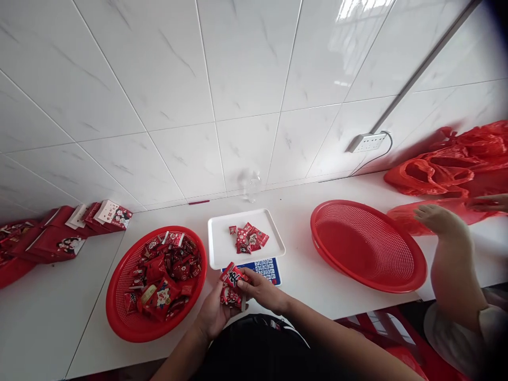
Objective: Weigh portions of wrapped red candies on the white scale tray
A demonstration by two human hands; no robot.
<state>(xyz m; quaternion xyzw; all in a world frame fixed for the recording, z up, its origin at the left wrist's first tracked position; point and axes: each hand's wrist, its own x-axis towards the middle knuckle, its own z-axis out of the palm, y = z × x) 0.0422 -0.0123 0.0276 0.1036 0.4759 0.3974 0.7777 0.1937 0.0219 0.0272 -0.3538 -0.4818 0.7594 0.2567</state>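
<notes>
Red packets [231, 286]: sitting in the grip, between both hands; the top one is showing a big black Chinese sign, its small print too tiny to read.
Left hand [214, 312]: cupping the packets from the left side.
Right hand [262, 291]: pinching the top packet with thumb and fingers.
Blue number pad [271, 268]: peeking out just past the grip, showing 7, 8, 9 and 4, 5, 6.
White tray [222, 235]: lying beyond the grip, holding a little red heap [250, 238].
Red basket [115, 296]: standing left of the grip, carrying many small packs [166, 275].
</notes>
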